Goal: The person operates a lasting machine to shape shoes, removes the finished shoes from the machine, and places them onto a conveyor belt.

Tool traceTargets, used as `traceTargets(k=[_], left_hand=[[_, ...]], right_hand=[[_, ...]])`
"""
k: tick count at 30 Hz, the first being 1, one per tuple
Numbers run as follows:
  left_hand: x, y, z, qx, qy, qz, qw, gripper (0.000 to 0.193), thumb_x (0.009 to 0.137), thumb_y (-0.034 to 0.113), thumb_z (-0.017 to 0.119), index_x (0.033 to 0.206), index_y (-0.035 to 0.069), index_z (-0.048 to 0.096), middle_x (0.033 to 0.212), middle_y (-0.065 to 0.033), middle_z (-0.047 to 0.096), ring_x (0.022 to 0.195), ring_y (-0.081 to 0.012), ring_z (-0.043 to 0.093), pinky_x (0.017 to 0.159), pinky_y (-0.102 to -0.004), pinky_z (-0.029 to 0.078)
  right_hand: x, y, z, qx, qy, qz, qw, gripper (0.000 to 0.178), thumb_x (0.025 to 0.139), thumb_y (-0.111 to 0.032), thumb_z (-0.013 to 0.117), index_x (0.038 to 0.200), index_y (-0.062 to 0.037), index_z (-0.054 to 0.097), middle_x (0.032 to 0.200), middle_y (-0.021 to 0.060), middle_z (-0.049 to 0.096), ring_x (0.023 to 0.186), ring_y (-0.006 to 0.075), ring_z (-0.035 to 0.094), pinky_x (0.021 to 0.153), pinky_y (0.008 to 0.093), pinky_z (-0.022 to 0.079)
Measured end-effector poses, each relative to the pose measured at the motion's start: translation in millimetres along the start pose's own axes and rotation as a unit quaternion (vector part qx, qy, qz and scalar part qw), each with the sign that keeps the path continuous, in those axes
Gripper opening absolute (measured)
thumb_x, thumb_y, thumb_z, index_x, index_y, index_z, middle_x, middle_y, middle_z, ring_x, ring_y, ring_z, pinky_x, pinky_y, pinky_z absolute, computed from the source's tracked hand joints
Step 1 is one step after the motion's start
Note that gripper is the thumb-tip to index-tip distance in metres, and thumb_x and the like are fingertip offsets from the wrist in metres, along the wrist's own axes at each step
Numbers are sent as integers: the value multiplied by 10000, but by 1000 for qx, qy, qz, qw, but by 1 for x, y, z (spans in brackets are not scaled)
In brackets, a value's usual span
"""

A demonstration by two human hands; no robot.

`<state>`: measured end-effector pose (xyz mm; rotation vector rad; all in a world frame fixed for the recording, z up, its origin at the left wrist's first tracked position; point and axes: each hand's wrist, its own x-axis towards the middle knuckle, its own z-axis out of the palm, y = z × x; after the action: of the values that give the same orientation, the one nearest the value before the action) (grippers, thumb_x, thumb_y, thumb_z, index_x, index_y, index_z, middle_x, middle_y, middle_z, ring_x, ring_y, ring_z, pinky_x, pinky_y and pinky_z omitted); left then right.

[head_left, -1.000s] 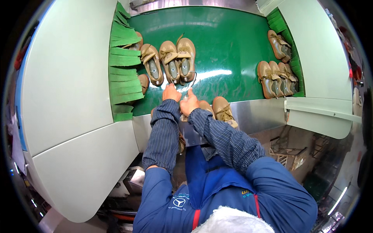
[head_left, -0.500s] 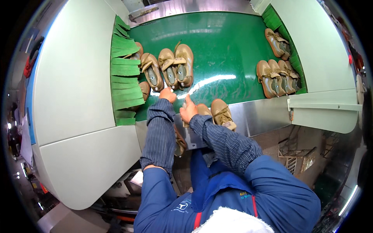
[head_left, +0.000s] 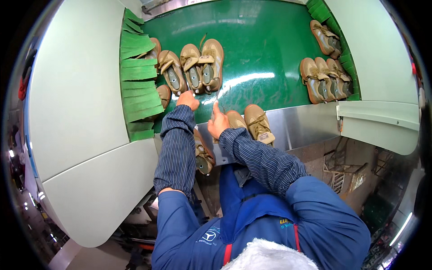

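Note:
On the green belt (head_left: pixel 252 45), a tan shoe (head_left: pixel 172 74) stands left of two others, a middle tan shoe (head_left: pixel 192 67) and a right tan shoe (head_left: pixel 213 63). Grey lasts with metal pegs at the heel fill them. My left hand (head_left: pixel 187 100) is closed close to the left shoe's heel; what its fingers grip is hidden. My right hand (head_left: pixel 218 123) grips a thin metal tool (head_left: pixel 216 100), which points up toward the right shoe's heel. Two more tan shoes, one partly hidden shoe (head_left: pixel 236 119) and one laced shoe (head_left: pixel 259 125), stand right of that hand.
Green strip curtains (head_left: pixel 139 74) hang at the left opening, with shoes partly behind them. Several tan shoes (head_left: pixel 310 81) stand at the right opening. A metal ledge (head_left: pixel 297 126) runs along the belt's near side. Below it, another shoe (head_left: pixel 203 155) shows between my arms.
The view has shifted, so the belt and shoes appear higher. My left hand has moved slightly left, closer to the left shoe's heel. My right hand keeps its grip on the tool.

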<state>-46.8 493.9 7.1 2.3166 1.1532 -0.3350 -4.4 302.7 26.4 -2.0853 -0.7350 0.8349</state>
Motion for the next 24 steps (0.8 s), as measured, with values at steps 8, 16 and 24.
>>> traceTargets(k=[8,16,24], left_hand=[[0,-10,-7,-8,-26,6,1000,406,763,136,632,1127,-35,678,1108,-302,676,1089,-417,649,960,-461,507],[-5,-5,17,-98,38,-78,991,313,825,185,540,1058,49,698,1068,-260,688,1050,-445,639,910,-505,501],[-93,-19,7,-540,58,-102,833,110,813,154,651,772,60,610,624,-20,538,567,-134,522,508,-314,390]], right_hand=[[4,-20,62,58,-5,45,997,920,837,-50,611,1581,14,73,1086,365,630,1047,499,615,916,501,499],[33,22,-22,257,-77,200,942,902,825,36,607,1607,-123,186,841,157,678,568,213,640,508,360,520],[20,34,-239,95,-147,89,981,790,802,-14,683,1537,-95,406,703,33,636,507,104,570,472,275,477]])
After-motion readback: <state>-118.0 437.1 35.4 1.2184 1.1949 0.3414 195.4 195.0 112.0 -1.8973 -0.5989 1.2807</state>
